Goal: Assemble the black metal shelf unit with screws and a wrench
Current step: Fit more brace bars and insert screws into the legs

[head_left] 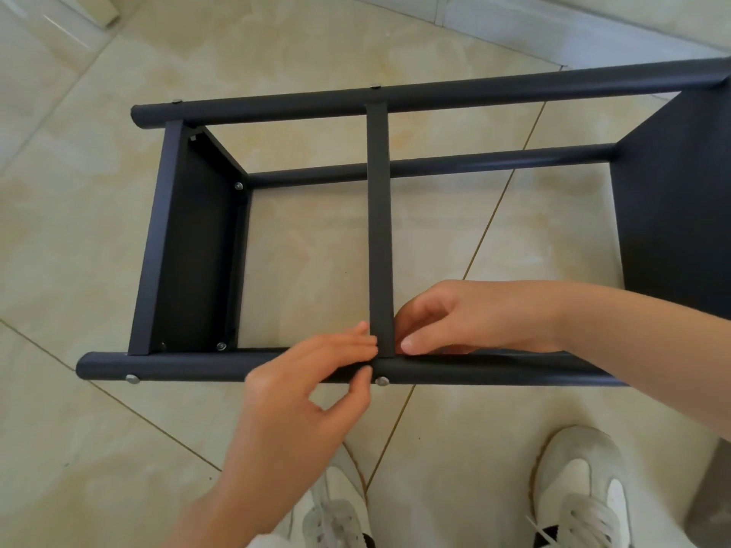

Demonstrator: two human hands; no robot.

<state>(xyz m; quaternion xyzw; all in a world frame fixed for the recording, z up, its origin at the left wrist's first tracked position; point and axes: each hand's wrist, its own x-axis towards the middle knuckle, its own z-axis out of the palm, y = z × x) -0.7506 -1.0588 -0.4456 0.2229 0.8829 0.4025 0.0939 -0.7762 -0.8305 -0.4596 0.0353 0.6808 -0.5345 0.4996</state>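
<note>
Black metal shelf unit is lying on its side on the tiled floor, far post running toward the floor's far edge by the wall, near post just ahead of the person's shoes. End shelf panel is sitting bolted at the left; the middle shelf panel is spanning from far post to near post.

Handling, judged: the steel frame is looking stiff and moderately heavy, and the painted tube smooth, so likely slippery. Gripping the posts near a joint is looking safest; panel edges may be sharp.

Left hand is pinching the near post at the middle joint: fingers pressed together on top, touching the panel's left face, thumb underneath just beside the screw head.

Right hand is curling against the panel's right face, thumb tip touching it at the joint. Whether it is holding a nut or anything small: cannot tell, palm side hidden. No wrench is showing.
</note>
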